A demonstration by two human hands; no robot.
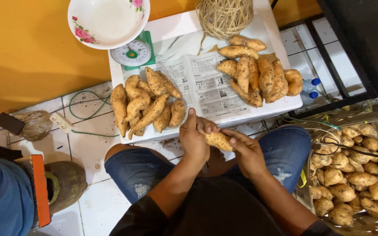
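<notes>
Sweet potato gripped by closed fingers of left hand and right hand just below the desk; loosened grip risks dropping it.

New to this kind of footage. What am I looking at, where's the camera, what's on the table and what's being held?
There is no machine here: a person works with bare hands. The single picture comes from a camera worn on their head, looking down over their knees.

The left hand and right hand grip one sweet potato between them, above the lap.

In front stands a low white table. On it lie a pile of sweet potatoes on the left, another pile on the right, a printed sheet of paper, a green dial scale carrying a flowered bowl, and a woven rattan ball.

At the person's right, a clear bag holds many more sweet potatoes.
</notes>
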